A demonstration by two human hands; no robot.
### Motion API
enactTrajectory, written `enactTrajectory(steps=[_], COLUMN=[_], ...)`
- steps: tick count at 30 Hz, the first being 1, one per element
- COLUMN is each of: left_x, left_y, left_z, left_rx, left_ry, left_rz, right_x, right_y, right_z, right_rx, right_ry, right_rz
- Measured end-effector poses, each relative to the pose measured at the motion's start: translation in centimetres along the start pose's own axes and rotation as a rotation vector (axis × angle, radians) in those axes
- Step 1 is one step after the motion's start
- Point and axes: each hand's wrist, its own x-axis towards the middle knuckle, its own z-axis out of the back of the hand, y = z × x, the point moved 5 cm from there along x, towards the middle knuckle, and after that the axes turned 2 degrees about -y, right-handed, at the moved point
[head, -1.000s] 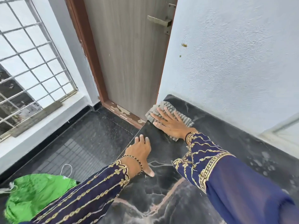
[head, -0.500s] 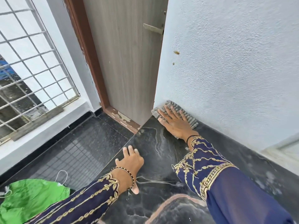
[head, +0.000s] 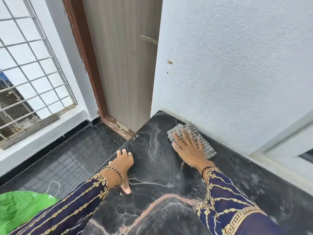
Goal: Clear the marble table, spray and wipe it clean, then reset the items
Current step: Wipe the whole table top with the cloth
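Observation:
The black marble table [head: 152, 167] with white and pink veins fills the lower middle of the view. A grey ribbed cloth [head: 205, 147] lies flat on its far end against the white wall. My right hand [head: 188, 148] presses flat on the cloth, fingers spread. My left hand [head: 122, 165] rests on the table's left edge, fingers curled over the edge and thumb on the top. Wet smears and droplets show on the marble to the right.
The white textured wall [head: 237, 65] runs along the table's far side, with a window frame [head: 279, 146] at the right. A wooden door [head: 122, 65] stands past the table's end. The dark floor [head: 67, 158] lies left, with a green bag [head: 22, 211] and a barred window [head: 30, 73].
My right hand has slid the cloth along the wall, from the far corner back toward me. My left hand has shifted a little along the table edge.

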Motion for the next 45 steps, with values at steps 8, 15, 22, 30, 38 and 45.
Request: enactTrajectory(steps=[8, 15, 22, 30, 38, 45], left_x=[-4.9, -15.0, -21.6, -21.8, -17.4, -9.4], left_y=[0.7, 1.3, 2.1, 0.1, -3.1, -7.2], left_z=[-1.8, -9.2, -12.3, -12.8, -10.1, -5.9], left_rx=[-0.396, -0.692, -0.644, -0.606, -0.520, -0.402], left_ry=[-0.227, -0.300, -0.385, -0.306, -0.282, -0.227], left_rz=[-0.076, -0.006, -0.018, -0.057, -0.135, -0.168], right_x=[-8.5, -19.4, -30.5, -37.5, -32.2, -19.9], right_y=[12.0, 20.1, 25.3, 22.8, 14.6, 5.8], right_z=[-4.0, -7.5, -10.7, -12.3, -9.3, -4.6], right_rx=[-0.036, -0.040, -0.072, -0.056, -0.051, 0.015], right_ry=[-0.065, -0.039, 0.047, -0.026, 0.013, 0.135], right_rz=[0.235, 0.406, 0.471, 0.587, 0.468, 0.284])
